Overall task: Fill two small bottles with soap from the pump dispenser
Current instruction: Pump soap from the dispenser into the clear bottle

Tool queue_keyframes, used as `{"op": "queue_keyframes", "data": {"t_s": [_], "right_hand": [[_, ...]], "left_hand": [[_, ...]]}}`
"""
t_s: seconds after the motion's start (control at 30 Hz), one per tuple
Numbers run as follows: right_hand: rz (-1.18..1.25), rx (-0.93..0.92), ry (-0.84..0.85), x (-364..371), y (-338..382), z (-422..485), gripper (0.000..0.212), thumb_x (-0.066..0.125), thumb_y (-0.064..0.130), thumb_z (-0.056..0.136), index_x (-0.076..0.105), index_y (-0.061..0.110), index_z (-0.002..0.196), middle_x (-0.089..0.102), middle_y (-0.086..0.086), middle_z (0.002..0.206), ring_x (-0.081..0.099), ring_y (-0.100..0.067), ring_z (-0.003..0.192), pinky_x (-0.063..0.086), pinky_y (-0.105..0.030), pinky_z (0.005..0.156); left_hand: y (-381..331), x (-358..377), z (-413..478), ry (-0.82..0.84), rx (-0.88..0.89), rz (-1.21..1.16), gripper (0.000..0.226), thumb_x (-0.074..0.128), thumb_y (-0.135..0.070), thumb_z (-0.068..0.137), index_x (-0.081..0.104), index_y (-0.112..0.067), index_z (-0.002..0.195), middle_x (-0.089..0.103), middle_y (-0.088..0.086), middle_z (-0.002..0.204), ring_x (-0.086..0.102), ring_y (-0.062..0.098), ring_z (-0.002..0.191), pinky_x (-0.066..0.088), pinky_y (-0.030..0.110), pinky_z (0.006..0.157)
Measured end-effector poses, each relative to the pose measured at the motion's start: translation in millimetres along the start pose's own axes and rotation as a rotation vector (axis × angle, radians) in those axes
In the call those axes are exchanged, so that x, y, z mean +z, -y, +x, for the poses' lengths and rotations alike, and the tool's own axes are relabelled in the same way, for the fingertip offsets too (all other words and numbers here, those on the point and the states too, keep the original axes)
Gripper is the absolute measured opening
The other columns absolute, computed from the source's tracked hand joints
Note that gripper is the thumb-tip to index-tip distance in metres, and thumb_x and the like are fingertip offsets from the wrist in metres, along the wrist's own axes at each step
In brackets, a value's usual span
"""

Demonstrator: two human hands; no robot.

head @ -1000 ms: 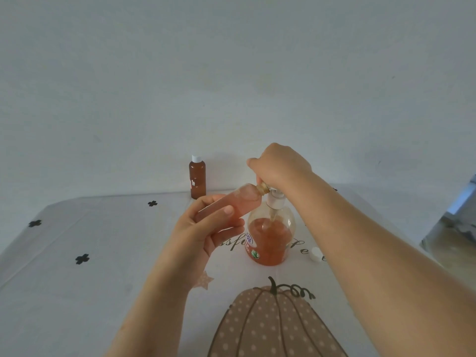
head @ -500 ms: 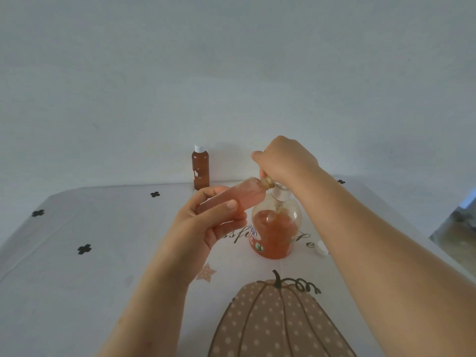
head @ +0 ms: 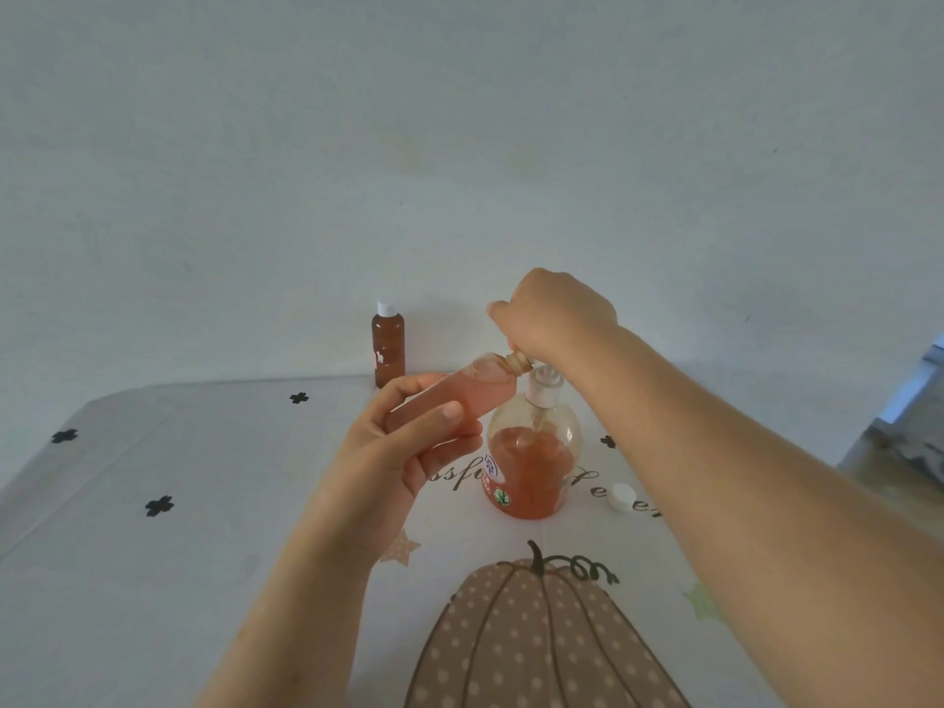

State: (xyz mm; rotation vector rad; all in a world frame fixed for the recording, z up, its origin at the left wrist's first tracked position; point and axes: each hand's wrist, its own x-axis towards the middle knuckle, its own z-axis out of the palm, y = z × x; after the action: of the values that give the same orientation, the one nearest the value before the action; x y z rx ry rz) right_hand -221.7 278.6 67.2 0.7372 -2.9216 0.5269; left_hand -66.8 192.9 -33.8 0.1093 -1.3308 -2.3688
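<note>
Bottle one: the open bottle (head: 449,403) is up off the table and tilted, neck pointing toward two o'clock, its mouth tucked right under my right hand at the top of the pump. Pink-orange soap shows through its wall along most of its length.
Left hand: my left hand (head: 380,457) grips that bottle round its lower half, thumb laid across the near side, fingers wrapped behind and beneath.
Right hand: my right hand (head: 554,311) sits on top of the pump dispenser (head: 531,467), fingers curled down over the pump head. They hide the spout, so I cannot see it.
Dispenser: it stands upright on the tablecloth (head: 204,503), just at three o'clock of my left hand. Orange soap fills roughly its lower half, and there is a white collar at the neck.
Bottle two: the capped bottle (head: 388,350), brown with a white top, stands upright at eleven o'clock from the dispenser, at the table's far edge by the wall (head: 459,145), well apart from both hands.
Cap: a loose white cap (head: 620,498) lies on the cloth at four o'clock of the dispenser, near it.
Cloth: pale, dotted with small black flower marks, script lettering running behind the dispenser, and a pumpkin print (head: 536,646) at six o'clock.
</note>
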Motion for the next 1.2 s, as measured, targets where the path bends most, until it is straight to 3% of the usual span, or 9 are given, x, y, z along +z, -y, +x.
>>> {"op": "queue_keyframes", "data": {"t_s": [0.2,0.47,0.6,0.87,1.2], "right_hand": [[0.010,0.005,0.024,1,1,-1,0.031,0.047,0.028,0.094,0.073,0.012,0.089,0.063,0.000,0.064,0.054,-0.019,0.051,0.035,-0.024,0.053],[0.063,-0.010,0.026,16,-6,5,0.035,0.046,0.034,0.094,0.073,0.012,0.088,0.074,-0.003,0.084,0.065,-0.024,0.072,0.040,-0.027,0.058],[0.067,-0.006,0.039,19,-8,3,0.037,0.044,0.034,0.094,0.074,0.013,0.088,0.073,-0.003,0.076,0.065,-0.025,0.069,0.041,-0.028,0.060],[0.089,0.001,0.025,19,-7,3,0.036,0.046,0.034,0.093,0.075,0.013,0.088,0.076,-0.002,0.084,0.070,-0.024,0.078,0.044,-0.028,0.063],[0.102,0.005,-0.053,7,-4,0,0.031,0.048,0.029,0.093,0.073,0.010,0.092,0.071,-0.004,0.082,0.063,-0.026,0.070,0.040,-0.027,0.059]], "left_hand": [[0,0,-1,0.000,-0.003,0.011,0.042,0.070,-0.008,0.074,0.058,-0.002,0.114,0.062,0.033,0.122,0.068,0.028,0.086,0.058,0.031,0.077],[2,-4,3,-0.022,-0.018,0.027,0.045,0.071,-0.005,0.073,0.058,0.000,0.116,0.067,0.028,0.107,0.068,0.028,0.080,0.058,0.031,0.073],[4,-6,3,-0.021,-0.029,0.035,0.046,0.071,-0.006,0.073,0.058,0.002,0.117,0.066,0.025,0.104,0.067,0.030,0.081,0.058,0.033,0.075],[3,-7,2,-0.019,-0.036,0.111,0.042,0.073,-0.011,0.072,0.061,-0.005,0.111,0.071,0.016,0.103,0.070,0.025,0.082,0.058,0.030,0.071],[2,-5,2,-0.043,0.001,0.125,0.045,0.074,-0.010,0.069,0.064,-0.005,0.113,0.072,0.012,0.100,0.068,0.021,0.081,0.056,0.026,0.072]]}}
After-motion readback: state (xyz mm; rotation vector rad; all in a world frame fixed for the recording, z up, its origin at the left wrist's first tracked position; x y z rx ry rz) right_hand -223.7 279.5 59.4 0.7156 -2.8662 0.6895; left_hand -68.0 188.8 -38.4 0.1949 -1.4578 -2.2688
